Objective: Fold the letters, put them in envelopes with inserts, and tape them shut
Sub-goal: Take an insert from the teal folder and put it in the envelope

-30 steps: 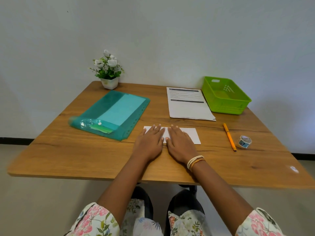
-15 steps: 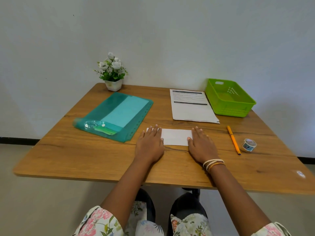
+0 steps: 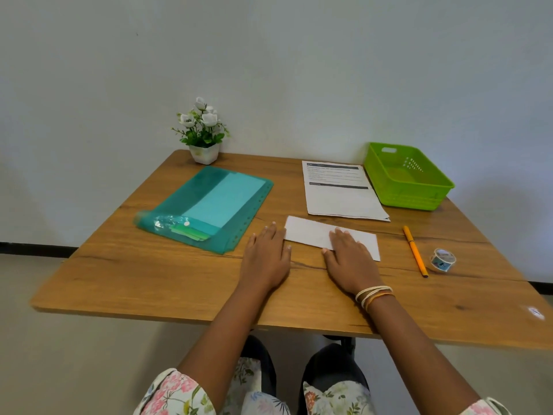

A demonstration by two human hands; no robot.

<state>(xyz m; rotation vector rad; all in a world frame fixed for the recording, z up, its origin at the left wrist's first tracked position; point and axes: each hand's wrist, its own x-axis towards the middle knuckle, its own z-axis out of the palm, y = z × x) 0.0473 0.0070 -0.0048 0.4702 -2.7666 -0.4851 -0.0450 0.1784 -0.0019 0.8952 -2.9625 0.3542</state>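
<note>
Your wooden table [image 3: 179, 283] carries everything within arm's reach, which looks deliberate: stock toward the back, working space in front of you. The teal plastic folder [image 3: 209, 208] lies to your left, likely holding the envelopes or inserts, though its contents are too dim to name. The green basket [image 3: 410, 178] sits at the far right corner, probably waiting for finished pieces. Just beside it, the stack of printed letters [image 3: 338, 193] stays flat and unfolded for later rounds. In front of that stack, the folded letter [image 3: 311, 235] lies on the wood between your hands. Your right hand [image 3: 350, 262] rests flat on its right half, fingers straight, apparently to press the crease. Your left hand [image 3: 266, 259] lies flat too, fingers extended, touching the strip's left end so it cannot slide. To your right, the orange pen [image 3: 415, 251] and the roll of tape [image 3: 443, 259] wait near each other, untouched, handy for sealing.
</note>
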